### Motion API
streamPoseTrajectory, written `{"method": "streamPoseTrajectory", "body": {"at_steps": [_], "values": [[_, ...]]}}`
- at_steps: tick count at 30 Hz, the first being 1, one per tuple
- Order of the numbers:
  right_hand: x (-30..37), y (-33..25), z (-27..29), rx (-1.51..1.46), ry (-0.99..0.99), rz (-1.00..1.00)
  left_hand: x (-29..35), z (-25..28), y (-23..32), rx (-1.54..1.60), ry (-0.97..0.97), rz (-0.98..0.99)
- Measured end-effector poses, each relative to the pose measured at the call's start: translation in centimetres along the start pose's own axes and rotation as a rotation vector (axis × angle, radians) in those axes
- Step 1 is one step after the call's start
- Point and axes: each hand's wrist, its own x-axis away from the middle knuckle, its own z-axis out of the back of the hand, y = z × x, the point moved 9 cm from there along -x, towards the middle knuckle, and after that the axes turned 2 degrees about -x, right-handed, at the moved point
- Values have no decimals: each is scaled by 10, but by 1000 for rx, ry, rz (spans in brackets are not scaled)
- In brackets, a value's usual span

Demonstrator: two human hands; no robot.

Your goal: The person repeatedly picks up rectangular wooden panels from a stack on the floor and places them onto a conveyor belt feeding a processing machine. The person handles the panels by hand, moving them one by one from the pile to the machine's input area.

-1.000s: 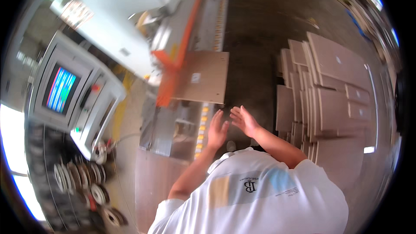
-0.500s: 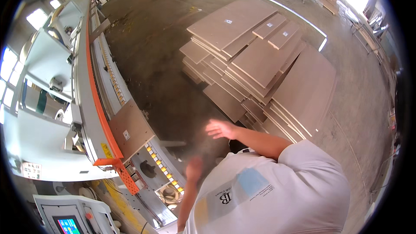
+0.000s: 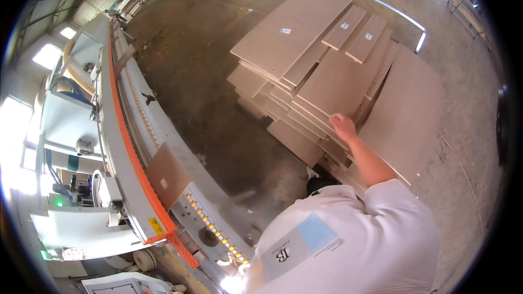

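My right hand [image 3: 343,126] is over the front part of a stack of brown boards [image 3: 348,84], its fingers curled in and nothing showing in them. I cannot tell whether it touches the boards beneath. My left hand is out of sight. On top of the stack lie a large flat panel [image 3: 294,27] and two narrow boards [image 3: 366,39], each with a small white label. Leaning at the right side of the stack is another large panel [image 3: 406,109]. A brown panel [image 3: 168,177] with a white label sits in the machine on the left, under its orange rail.
The long machine [image 3: 128,147] with an orange rail and a row of yellow pads runs along my left. A white control box [image 3: 122,283] stands at the lower left. Beyond the stack is a light metal frame bar [image 3: 376,6] on the concrete floor [image 3: 201,60].
My right hand has moved right, over the stack, and its spread fingers have curled. My left hand has left the picture. The view has turned a little, and the panel in the machine appears slightly lower.
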Motion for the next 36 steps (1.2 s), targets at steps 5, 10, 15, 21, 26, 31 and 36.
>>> {"method": "streamPoseTrajectory", "body": {"at_steps": [5, 10, 15, 21, 26, 31, 36], "values": [[-138, 11, 60, 325, 84, -24, -13, 9, 4, 6, -6, 99], [-244, 23, 115, 543, 117, -131, -32, 6, 18, 7, -32, 171], [-276, 31, 142, 680, 50, -238, -44, 18, 27, 6, -47, 210], [-271, 30, 130, 772, 132, -134, -48, 24, 31, -27, -76, 206], [-209, -15, 90, 840, 113, 155, -64, 27, 41, -120, -54, 55], [-118, -63, 10, 654, -117, 489, -91, 31, 50, 50, 54, -104], [-113, -108, -26, 662, -321, 708, -85, 12, 13, 149, 31, -6]]}}
